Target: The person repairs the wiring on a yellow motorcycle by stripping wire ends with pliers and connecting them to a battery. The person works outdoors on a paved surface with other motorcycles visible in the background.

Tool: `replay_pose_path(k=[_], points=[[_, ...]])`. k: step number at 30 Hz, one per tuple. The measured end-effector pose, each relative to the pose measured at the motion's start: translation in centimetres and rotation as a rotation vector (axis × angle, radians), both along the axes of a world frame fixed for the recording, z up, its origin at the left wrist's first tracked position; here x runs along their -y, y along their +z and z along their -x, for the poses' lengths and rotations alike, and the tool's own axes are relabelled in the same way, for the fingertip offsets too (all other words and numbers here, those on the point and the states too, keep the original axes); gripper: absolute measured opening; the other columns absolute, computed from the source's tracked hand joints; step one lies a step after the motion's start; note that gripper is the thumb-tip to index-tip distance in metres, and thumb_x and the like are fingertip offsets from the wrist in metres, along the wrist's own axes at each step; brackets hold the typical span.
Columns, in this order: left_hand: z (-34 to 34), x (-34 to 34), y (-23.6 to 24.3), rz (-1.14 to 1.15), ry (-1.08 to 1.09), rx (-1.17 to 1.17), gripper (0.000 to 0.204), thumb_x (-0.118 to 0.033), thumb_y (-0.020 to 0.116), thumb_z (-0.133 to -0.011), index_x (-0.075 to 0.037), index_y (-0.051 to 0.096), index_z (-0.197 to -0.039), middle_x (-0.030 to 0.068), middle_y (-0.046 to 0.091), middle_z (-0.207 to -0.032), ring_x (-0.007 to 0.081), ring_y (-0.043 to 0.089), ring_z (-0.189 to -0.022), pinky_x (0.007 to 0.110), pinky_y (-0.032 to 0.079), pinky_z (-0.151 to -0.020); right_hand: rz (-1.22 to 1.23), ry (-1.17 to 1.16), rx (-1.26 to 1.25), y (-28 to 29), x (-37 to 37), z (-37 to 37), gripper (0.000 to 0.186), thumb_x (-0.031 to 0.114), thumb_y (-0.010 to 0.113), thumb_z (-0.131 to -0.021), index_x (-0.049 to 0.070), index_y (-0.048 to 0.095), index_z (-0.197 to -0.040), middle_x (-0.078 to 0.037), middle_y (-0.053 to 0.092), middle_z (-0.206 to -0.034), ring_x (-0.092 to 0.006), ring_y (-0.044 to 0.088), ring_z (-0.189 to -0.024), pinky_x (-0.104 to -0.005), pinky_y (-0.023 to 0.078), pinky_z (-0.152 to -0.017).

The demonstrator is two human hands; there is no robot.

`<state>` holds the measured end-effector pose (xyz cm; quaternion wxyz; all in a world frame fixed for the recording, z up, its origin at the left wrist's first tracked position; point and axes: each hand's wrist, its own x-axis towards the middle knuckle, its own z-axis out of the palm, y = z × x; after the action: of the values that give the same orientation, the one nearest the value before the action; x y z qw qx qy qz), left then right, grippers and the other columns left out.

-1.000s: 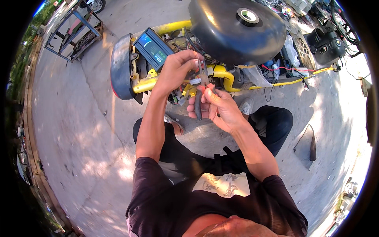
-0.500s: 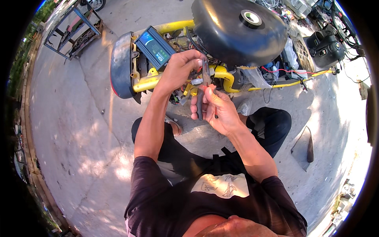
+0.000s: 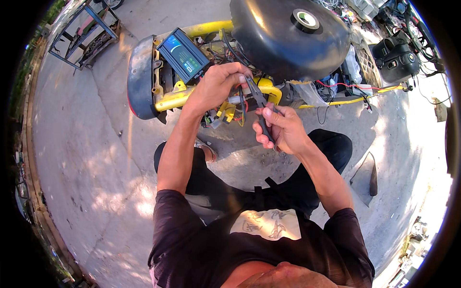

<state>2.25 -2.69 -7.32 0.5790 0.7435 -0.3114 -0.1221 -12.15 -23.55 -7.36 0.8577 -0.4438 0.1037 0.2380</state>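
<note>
My right hand [image 3: 286, 128] is closed around the handles of long-nosed pliers [image 3: 258, 96], which point up and to the left. The fingertips of my left hand [image 3: 214, 86] are pinched together right at the plier jaws; whatever thin thing lies between them is too small to make out. Just below hang loose wires with a yellow connector [image 3: 226, 111]. Both hands are over the near side of a yellow vehicle frame [image 3: 175, 100]. Beside my left hand a blue-and-black electronic box [image 3: 184, 55] rests on the frame.
A large black body cover [image 3: 269, 43] lies over the frame, with a roll of black tape [image 3: 306, 20] on top. A red wire [image 3: 353, 86] runs along the right. A metal rack [image 3: 86, 36] stands far left. A dark-handled tool [image 3: 373, 180] lies on the concrete at right.
My right hand has moved right and slightly down, and the pliers now tilt to the left. My left hand stays nearly in place, pinched. The red bit by the pliers is now lower among the wires.
</note>
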Motion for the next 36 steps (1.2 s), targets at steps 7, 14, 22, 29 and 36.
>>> replay_pose_path(k=[7,14,22,29,36], points=[[-0.3,-0.3,-0.2,0.035,-0.125,0.133,0.016,0.001,0.061,-0.102,0.001,0.074,-0.113,0.0111,0.073,-0.091,0.0196,0.069,-0.081,0.034,0.056,-0.076,0.510,0.269,0.214,1.7,5.3,-3.0,0.033,0.032,0.073,-0.105,0.000,0.066,-0.105,-0.006,0.065,-0.076,-0.0106,0.060,-0.061,-0.0271,0.045,-0.049],[0.3,-0.1,0.4,-0.097,-0.116,0.269,0.012,0.004,0.062,-0.101,0.002,0.072,-0.107,0.0109,0.069,-0.091,0.0242,0.066,-0.082,0.038,0.055,-0.077,0.958,0.422,0.533,3.3,7.2,-5.0,0.024,0.023,0.075,-0.102,0.000,0.071,-0.102,-0.006,0.066,-0.076,-0.0146,0.061,-0.067,-0.0322,0.050,-0.067],[0.8,0.2,0.9,-0.152,-0.060,0.244,0.011,-0.001,0.064,-0.102,0.000,0.072,-0.109,0.0106,0.072,-0.092,0.0214,0.067,-0.083,0.037,0.055,-0.077,1.534,0.348,0.968,4.9,6.8,-3.6,0.026,0.026,0.075,-0.098,0.004,0.072,-0.111,-0.020,0.073,-0.104,-0.0431,0.070,-0.100,-0.0469,0.056,-0.087],[1.1,-0.5,1.0,-0.043,0.047,-0.019,0.013,-0.006,0.065,-0.105,-0.001,0.074,-0.113,0.0032,0.076,-0.097,0.0099,0.066,-0.089,0.030,0.055,-0.081,0.241,0.020,0.215,1.4,2.8,3.4,0.029,0.029,0.065,-0.110,0.000,0.071,-0.108,-0.014,0.072,-0.119,-0.0336,0.074,-0.112,-0.0444,0.058,-0.092],[0.9,-0.7,1.0,0.045,0.035,-0.130,0.016,-0.006,0.069,-0.103,0.002,0.075,-0.115,0.0043,0.077,-0.100,0.0120,0.071,-0.098,0.029,0.057,-0.090,-0.046,-0.067,0.252,-0.5,-4.1,3.7,0.034,0.031,0.068,-0.109,0.000,0.065,-0.122,-0.013,0.071,-0.124,-0.0248,0.068,-0.121,-0.0449,0.056,-0.101]])
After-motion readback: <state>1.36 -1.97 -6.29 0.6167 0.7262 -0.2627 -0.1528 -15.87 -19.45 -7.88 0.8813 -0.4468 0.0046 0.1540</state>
